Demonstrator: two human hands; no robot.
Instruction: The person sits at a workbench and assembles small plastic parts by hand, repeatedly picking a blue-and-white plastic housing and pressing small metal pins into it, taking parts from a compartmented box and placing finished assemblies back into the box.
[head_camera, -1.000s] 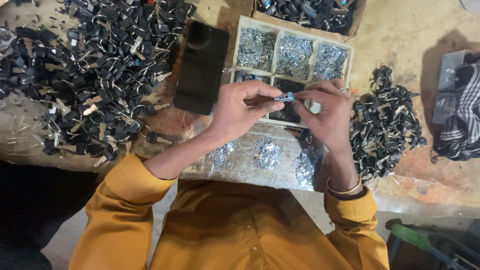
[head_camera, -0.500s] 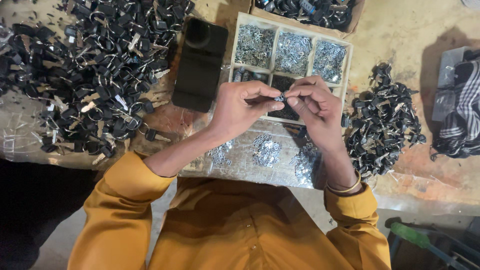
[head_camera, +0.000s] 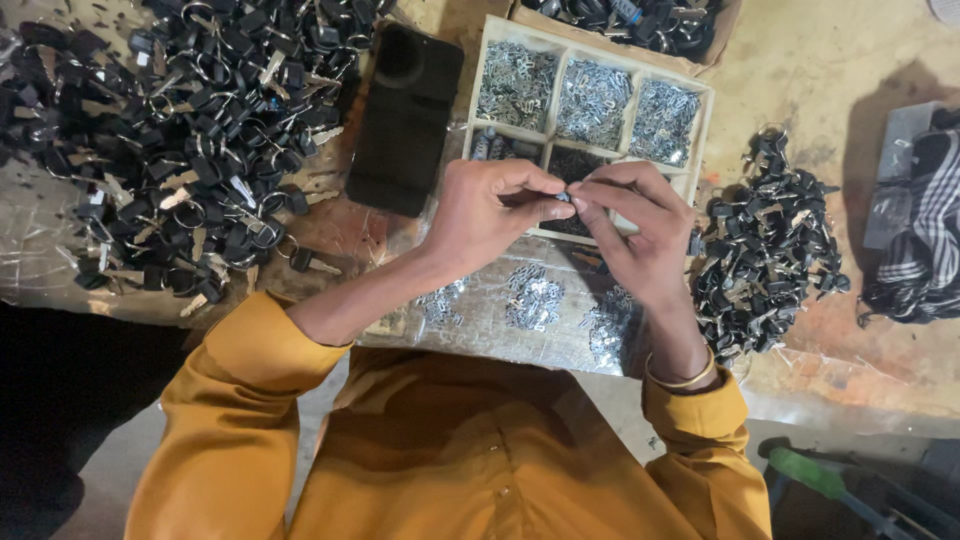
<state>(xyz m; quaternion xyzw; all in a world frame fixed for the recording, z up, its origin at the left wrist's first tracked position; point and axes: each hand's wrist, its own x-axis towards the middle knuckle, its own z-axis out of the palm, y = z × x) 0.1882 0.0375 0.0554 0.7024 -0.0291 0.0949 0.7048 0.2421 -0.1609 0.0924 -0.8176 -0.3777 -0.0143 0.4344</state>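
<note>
Both hands meet over the tray's near edge: left hand (head_camera: 490, 215) and right hand (head_camera: 630, 235) each pinch shut on one tiny metal part (head_camera: 563, 197). The divided tray (head_camera: 703, 125) shows three far compartments of silver bits. Two key heaps: a big pile (head_camera: 170, 140) left, a smaller pile (head_camera: 765, 250) right. One black case (head_camera: 405, 120) sits between, so it's cramped.

Your sleeves (head_camera: 230, 400) are mustard yellow; the keys (head_camera: 170, 140) black-headed, the tray's parts (head_camera: 590, 85) silvery, the cloth (head_camera: 925, 240) black-and-white striped.
</note>
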